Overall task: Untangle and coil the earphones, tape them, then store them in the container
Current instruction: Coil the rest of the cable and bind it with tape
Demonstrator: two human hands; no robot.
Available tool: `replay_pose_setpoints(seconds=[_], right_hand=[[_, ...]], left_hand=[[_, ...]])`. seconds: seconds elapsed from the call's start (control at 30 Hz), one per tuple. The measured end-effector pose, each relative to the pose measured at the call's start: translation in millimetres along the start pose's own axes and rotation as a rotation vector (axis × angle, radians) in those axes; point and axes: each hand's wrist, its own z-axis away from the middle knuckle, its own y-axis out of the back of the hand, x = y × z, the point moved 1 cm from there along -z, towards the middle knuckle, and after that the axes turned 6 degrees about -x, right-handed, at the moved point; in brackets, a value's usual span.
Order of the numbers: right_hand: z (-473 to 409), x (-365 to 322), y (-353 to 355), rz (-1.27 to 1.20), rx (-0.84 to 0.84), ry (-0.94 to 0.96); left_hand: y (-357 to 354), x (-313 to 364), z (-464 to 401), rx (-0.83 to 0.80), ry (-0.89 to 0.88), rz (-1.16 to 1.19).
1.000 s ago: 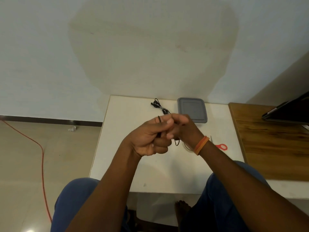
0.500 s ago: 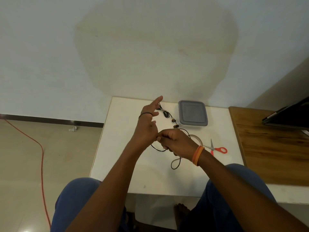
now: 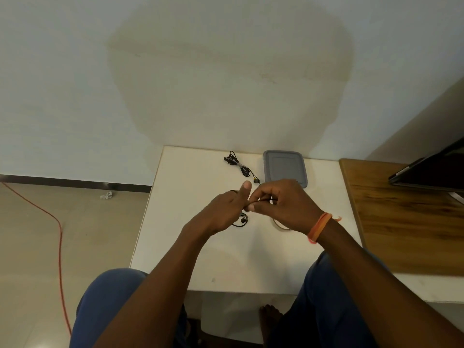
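A plain room in a home or small office is showing here: a small white table (image 3: 190,259) is standing against a bare pale wall (image 3: 175,71), a wooden desk (image 3: 401,222) is sitting right, and an orange cable (image 3: 59,234) is trailing across the tiled floor (image 3: 30,272) left.

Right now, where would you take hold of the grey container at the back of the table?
Probably by the grey container lid's left or far edge, coming from above: it lies flat and low, lid on. Its near right corner is hidden behind the right hand, which pinches the earphone cable.
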Motion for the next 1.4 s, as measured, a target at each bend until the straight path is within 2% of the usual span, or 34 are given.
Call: replay_pose_setpoints(seconds=[0.17, 0.3, 0.57, 0.7, 0.83, 0.93, 1.03, 1.1, 1.2, 1.3, 1.4], right_hand=[[0, 2, 6, -0.032, 0.128, 0.068], [-1, 8, 12, -0.162, 0.151, 0.042], [-4, 7, 14, -0.411, 0.121, -0.096], [-6, 3, 9, -0.630, 0.109, -0.179], [-9, 5, 3, -0.670, 0.116, -0.284], [-10, 3, -10, -0.774, -0.007, -0.297], [-15, 5, -27, -0.951, -0.031, -0.423], [-16, -2, -41, -0.864, -0.019, -0.466], [-13, -15, -56, -0.746, 0.010, -0.535], [-12, -20, -57, -0.807, -0.031, -0.604], [-9, -19, -49, -0.713, -0.127, -0.497]], left_hand=[[-6, 10, 2, -0.184, -0.013, 0.025], [-10, 8, 5, -0.350, -0.055, 0.091], [-12, 14, 7, -0.416, -0.118, 0.586], [-10, 17, 8, -0.406, -0.196, 0.641], [-5, 23, 15, -0.447, -0.284, 0.718], [-3, 27, 16, -0.484, -0.381, 0.820], [0, 24, 14, -0.496, -0.447, 0.959], [1, 24, 12, -0.441, -0.431, 1.112], [2, 26, 9, -0.235, -0.363, 1.230], [1, 25, 3, -0.028, -0.305, 1.193], [2, 22, 2, 0.133, -0.323, 1.090]])
